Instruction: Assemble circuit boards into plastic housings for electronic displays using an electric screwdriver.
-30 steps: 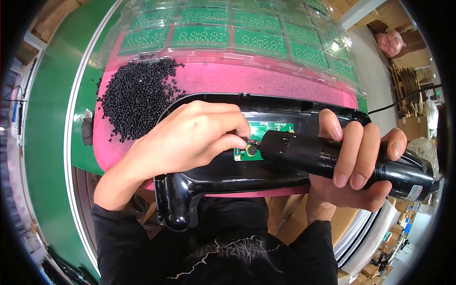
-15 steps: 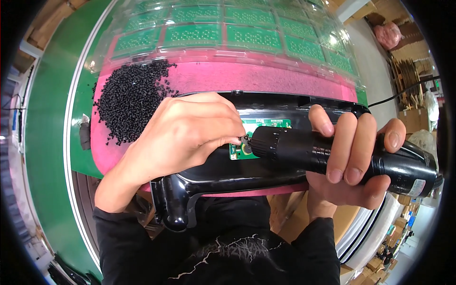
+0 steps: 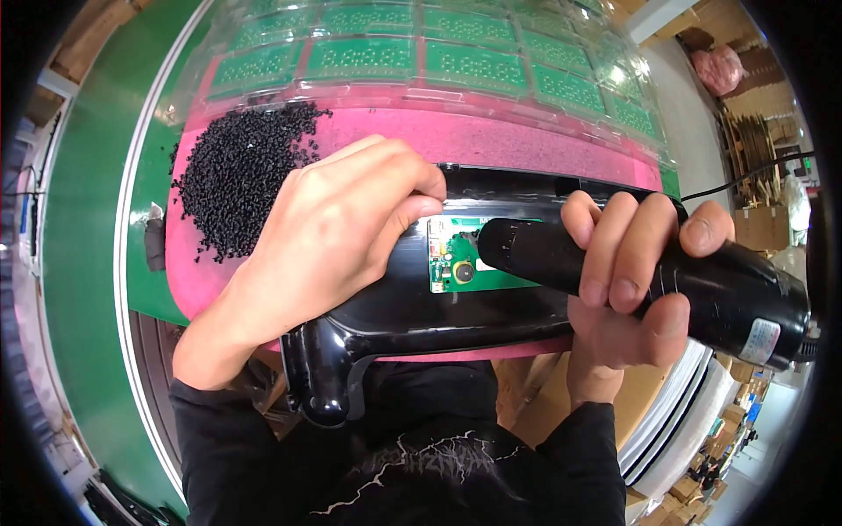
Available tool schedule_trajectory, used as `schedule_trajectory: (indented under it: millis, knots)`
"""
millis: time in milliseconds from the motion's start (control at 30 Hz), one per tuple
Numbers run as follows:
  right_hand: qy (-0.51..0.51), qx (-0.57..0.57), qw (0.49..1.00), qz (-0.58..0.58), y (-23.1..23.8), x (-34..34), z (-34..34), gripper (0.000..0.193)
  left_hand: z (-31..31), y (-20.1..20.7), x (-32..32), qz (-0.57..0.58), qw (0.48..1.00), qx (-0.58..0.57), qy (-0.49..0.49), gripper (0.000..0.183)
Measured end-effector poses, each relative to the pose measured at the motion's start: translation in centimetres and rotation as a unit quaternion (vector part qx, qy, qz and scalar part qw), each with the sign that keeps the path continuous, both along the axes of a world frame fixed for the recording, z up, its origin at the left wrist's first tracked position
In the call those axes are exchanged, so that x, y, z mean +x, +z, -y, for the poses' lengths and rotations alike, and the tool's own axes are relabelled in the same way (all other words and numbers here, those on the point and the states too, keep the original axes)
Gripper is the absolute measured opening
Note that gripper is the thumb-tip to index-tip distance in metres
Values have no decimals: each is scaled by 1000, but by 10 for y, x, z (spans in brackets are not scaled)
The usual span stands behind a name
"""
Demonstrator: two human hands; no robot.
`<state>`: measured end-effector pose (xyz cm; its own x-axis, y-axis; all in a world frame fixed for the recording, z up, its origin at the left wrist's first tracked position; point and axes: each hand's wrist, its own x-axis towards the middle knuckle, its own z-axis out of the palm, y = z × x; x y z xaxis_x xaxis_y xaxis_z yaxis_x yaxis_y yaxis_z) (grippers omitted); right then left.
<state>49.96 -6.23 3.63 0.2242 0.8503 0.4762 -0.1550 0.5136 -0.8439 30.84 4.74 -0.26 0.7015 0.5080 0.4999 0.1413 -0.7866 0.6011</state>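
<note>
My right hand (image 3: 636, 263) is wrapped around a black electric screwdriver (image 3: 728, 298). Its front end points left and down over a green circuit board (image 3: 452, 279), hiding part of it; the bit itself is hard to make out. The board lies inside a glossy black plastic housing (image 3: 412, 324), whose handle-like part sticks out toward me at the lower left. My left hand (image 3: 329, 228) rests over the housing's left part, thumb and forefinger closed near its far wall. What they pinch, if anything, is hidden.
A pile of small black screws (image 3: 237, 184) lies on the pink mat (image 3: 500, 140) to the left. Behind it, clear plastic trays (image 3: 368, 92) hold several green boards. The green table (image 3: 96, 237) runs along the left. A black cable (image 3: 745, 180) passes at the right.
My left hand has moved away from the screwdriver tip, up toward the housing's far wall. The screwdriver has shifted slightly right and up, uncovering the board's left part.
</note>
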Motion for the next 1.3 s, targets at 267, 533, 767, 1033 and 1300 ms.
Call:
schedule_trajectory:
  millis: [267,533,767,1033,1300]
  knots:
    - [-28,-28,999,10,-2,-8,-3,41,6,7,1,3,994,-81,77,4]
    - [59,17,997,-36,-12,2,-6,47,0,-5,-3,-2,997,-40,64,12]
    - [34,-32,998,-37,-6,-10,-12,50,-2,-4,-5,-2,998,-45,40,15]
    - [110,53,990,-68,10,0,-9,38,-2,-4,-9,-81,994,-3,-71,20]
    - [139,100,983,-68,34,-17,-18,29,-1,1,-10,26,983,-140,-119,16]
